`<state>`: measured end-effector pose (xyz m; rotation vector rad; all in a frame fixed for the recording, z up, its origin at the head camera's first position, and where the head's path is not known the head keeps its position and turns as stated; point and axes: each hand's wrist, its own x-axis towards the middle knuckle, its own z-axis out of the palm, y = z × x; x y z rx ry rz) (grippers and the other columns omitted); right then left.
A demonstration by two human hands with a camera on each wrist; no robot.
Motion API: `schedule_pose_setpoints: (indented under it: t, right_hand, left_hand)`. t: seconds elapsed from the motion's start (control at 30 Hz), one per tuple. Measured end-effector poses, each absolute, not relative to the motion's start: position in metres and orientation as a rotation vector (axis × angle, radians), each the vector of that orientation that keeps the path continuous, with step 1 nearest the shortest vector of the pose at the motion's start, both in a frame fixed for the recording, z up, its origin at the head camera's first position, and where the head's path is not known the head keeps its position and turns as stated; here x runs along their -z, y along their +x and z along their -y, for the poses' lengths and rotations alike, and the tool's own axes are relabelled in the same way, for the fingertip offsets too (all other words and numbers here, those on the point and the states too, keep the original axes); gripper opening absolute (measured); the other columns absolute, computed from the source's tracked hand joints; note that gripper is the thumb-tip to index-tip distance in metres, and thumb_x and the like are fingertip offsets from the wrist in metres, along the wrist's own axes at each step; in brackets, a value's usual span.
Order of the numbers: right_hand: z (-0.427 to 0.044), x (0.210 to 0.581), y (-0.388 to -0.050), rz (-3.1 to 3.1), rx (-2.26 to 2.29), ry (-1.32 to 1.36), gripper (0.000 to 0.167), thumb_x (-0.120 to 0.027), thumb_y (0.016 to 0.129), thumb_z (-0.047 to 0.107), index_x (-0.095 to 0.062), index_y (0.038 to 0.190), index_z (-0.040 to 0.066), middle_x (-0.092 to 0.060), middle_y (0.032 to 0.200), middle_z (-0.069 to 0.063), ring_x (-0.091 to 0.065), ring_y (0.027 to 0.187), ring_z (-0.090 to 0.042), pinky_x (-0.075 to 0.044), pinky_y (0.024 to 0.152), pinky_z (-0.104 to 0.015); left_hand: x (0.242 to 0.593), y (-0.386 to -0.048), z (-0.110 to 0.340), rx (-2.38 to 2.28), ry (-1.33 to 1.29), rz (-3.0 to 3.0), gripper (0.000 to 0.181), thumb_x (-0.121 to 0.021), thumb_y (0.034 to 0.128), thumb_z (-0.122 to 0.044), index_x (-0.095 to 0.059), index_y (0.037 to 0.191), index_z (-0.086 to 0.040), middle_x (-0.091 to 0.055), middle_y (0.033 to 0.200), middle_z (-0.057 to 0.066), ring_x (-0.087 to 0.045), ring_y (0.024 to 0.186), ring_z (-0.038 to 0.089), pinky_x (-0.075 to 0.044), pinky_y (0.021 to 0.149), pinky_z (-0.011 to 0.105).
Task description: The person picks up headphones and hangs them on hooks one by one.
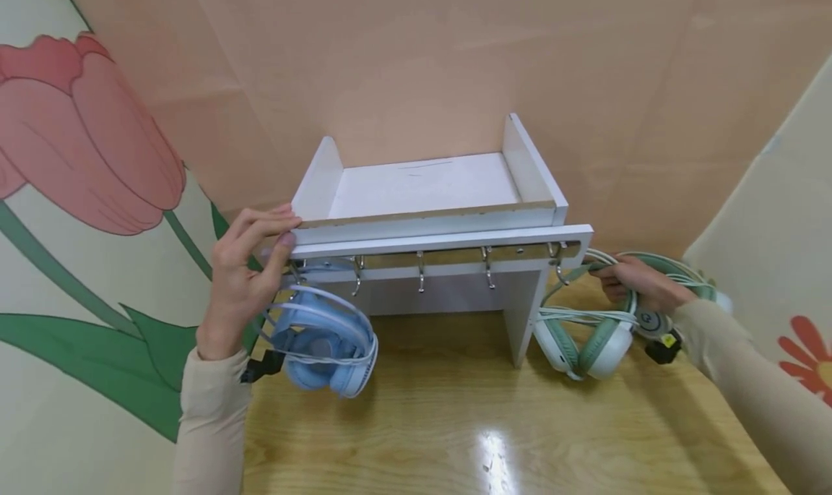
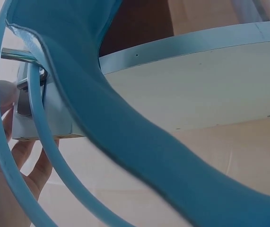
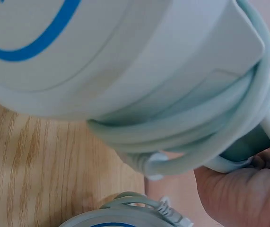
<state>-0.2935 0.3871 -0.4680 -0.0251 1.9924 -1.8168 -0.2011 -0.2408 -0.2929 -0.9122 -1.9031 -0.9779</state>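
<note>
At the left end of a white shelf unit, my left hand grips the corner, thumb in front and fingers over the top. Blue headphones hang just below it from the left end of the hook rail; their blue headband crosses the left wrist view. My right hand holds white-and-green headphones by the headband, beside the rail's right end. Their cable is wound round the ear cups, and the right wrist view shows one white cup up close.
More white-and-green headphones lie on the wooden table behind my right hand. Several metal hooks line the rail. Painted walls stand close on both sides, and a tan sheet covers the back.
</note>
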Motion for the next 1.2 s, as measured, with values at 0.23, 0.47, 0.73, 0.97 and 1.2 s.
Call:
schedule_pose_setpoints:
  t: [0.23, 0.47, 0.73, 0.97, 1.2]
  right_hand:
    - [-0.387, 0.46, -0.283, -2.073, 1.754, -0.017, 0.021, -0.041, 0.111, 0.006, -0.062, 0.111, 0.005, -0.037, 0.065, 0.005, -0.032, 0.054, -0.007, -0.023, 0.053, -0.03]
    - [-0.386, 0.459, -0.271, -2.109, 1.788, -0.018, 0.023, -0.038, 0.112, 0.008, -0.059, 0.104, 0.009, -0.037, 0.063, 0.007, -0.025, 0.055, -0.011, -0.017, 0.059, -0.039]
    - [-0.393, 0.46, -0.257, -2.022, 1.907, -0.085, 0.026, -0.039, 0.114, 0.008, -0.05, 0.09, 0.011, -0.032, 0.063, 0.006, -0.012, 0.059, -0.021, -0.011, 0.059, -0.042]
    - [-0.393, 0.456, -0.245, -1.959, 1.996, -0.12, 0.025, -0.039, 0.113, 0.003, -0.054, 0.094, 0.01, -0.034, 0.066, 0.006, -0.011, 0.061, -0.022, -0.009, 0.059, -0.04]
    - [-0.383, 0.447, -0.238, -1.954, 2.103, -0.177, 0.031, -0.039, 0.11, -0.004, -0.062, 0.096, 0.013, -0.034, 0.066, 0.004, -0.01, 0.062, -0.025, -0.007, 0.059, -0.039]
  left_hand:
    - [0.293, -0.2, 0.241, 0.978, -0.904, 1.92, 0.028, -0.067, 0.0941, 0.012, -0.08, 0.116, 0.001, -0.073, 0.113, 0.02, -0.068, 0.129, 0.025, -0.055, 0.116, 0.039]
    - [0.293, -0.2, 0.241, 0.983, -0.912, 1.913, 0.027, -0.067, 0.0947, 0.011, -0.079, 0.117, 0.001, -0.073, 0.114, 0.02, -0.068, 0.128, 0.029, -0.055, 0.116, 0.041]
    - [0.294, -0.202, 0.239, 0.991, -0.921, 1.914, 0.027, -0.067, 0.0955, 0.01, -0.079, 0.118, 0.001, -0.072, 0.114, 0.02, -0.067, 0.129, 0.031, -0.054, 0.117, 0.042]
    - [0.296, -0.202, 0.24, 0.997, -0.911, 1.927, 0.027, -0.067, 0.0948, 0.011, -0.08, 0.117, 0.001, -0.073, 0.114, 0.019, -0.068, 0.128, 0.029, -0.054, 0.117, 0.042]
    - [0.293, -0.202, 0.241, 0.992, -0.903, 1.91, 0.026, -0.067, 0.0951, 0.009, -0.08, 0.116, 0.001, -0.073, 0.113, 0.02, -0.068, 0.128, 0.027, -0.054, 0.117, 0.043]
